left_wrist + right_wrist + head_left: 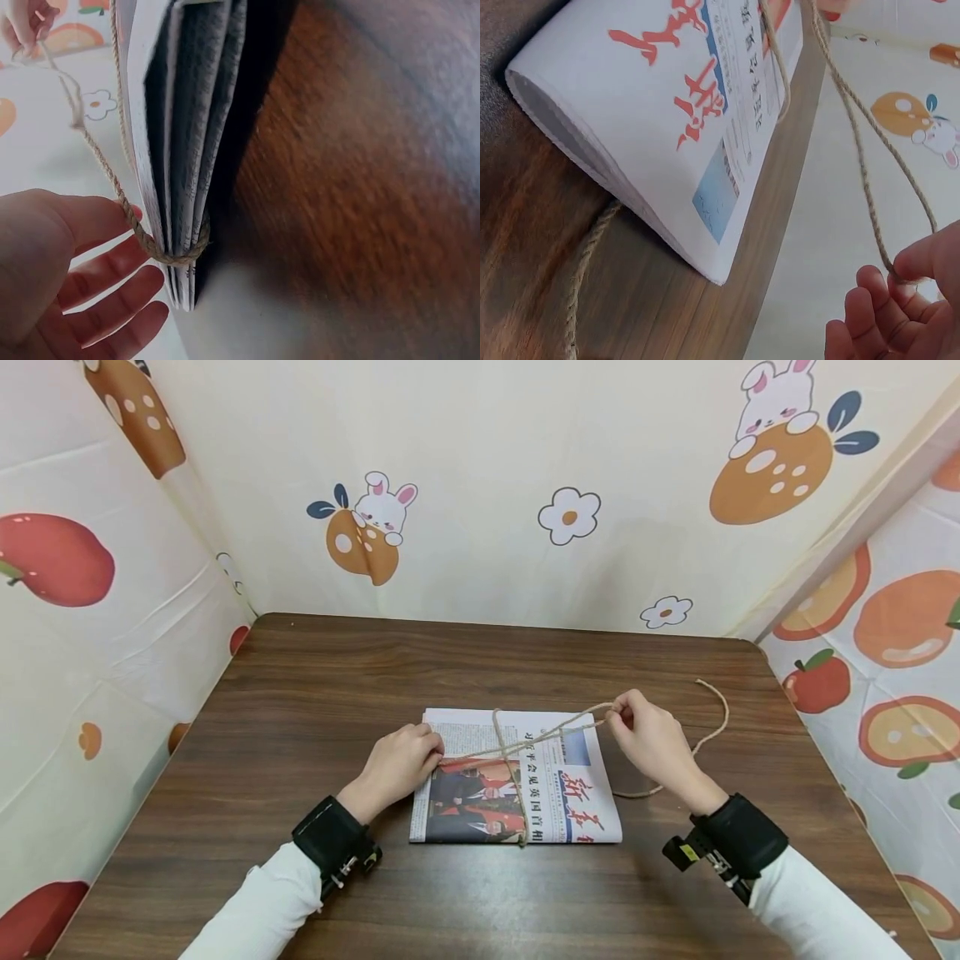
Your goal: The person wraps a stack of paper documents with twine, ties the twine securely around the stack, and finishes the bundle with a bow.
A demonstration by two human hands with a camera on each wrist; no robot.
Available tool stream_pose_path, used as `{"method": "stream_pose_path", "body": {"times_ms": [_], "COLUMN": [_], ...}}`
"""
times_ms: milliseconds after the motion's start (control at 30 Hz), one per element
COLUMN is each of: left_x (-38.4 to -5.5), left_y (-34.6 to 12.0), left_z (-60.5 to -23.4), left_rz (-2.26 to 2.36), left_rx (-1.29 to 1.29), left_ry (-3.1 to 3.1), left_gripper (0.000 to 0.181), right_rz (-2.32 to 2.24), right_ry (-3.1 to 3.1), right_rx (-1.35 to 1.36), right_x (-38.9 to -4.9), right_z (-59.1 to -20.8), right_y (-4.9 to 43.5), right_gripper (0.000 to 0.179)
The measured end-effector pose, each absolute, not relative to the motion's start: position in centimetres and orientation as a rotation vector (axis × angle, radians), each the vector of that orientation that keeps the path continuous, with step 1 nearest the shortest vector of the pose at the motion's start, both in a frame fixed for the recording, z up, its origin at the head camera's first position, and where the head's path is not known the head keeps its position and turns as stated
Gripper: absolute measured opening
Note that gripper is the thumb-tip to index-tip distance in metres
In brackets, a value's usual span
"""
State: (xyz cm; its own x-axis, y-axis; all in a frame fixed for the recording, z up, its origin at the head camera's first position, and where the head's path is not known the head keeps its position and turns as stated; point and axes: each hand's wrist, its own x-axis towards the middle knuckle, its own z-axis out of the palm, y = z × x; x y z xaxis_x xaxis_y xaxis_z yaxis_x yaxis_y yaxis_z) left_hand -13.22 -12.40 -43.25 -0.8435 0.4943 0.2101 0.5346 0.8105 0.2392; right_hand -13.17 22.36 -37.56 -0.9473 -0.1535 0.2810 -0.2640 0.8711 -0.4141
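Note:
A folded newspaper [551,814] lies on the table with twine [107,169] around it, one strand running over its front page from far to near edge. At its left edge, my left hand [401,762] pinches the twine between thumb and index finger, other fingers spread by the paper. In the left wrist view the twine bends round the layered edge. My right hand [651,739], raised past the top right corner, pinches a doubled length of twine between thumb and fingertips. Two strands stretch from it across the paper toward the left hand.
A loose tail of twine [726,714] curves over the brown wooden table [337,677] on the right and runs toward the newspaper's right edge. Patterned cloth [480,577] with rabbits, flowers and fruit stands behind the table and along both sides.

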Motion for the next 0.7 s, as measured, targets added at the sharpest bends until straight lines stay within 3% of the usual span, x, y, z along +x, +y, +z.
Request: {"method": "stream_pose_path", "body": {"times_ms": [367, 700], "left_x": [-12.7, -12.3], "left_y": [-12.7, -12.3], "left_z": [-43.3, -43.2], "left_rz": [-0.432, -0.420], "left_rx": [-0.818, -0.863], "left_ry": [-2.842, -2.847], "left_gripper": [0.009, 0.005], "right_rz": [0.742, 0.673], "right_ry": [-2.900, -3.080], "right_rx": [0.061, 0.023], "right_x": [-14.4, -14.9], "right_z": [-36.5, -37.4], "right_y": [24.3, 26.0], "right_gripper": [0.018, 0.019]}}
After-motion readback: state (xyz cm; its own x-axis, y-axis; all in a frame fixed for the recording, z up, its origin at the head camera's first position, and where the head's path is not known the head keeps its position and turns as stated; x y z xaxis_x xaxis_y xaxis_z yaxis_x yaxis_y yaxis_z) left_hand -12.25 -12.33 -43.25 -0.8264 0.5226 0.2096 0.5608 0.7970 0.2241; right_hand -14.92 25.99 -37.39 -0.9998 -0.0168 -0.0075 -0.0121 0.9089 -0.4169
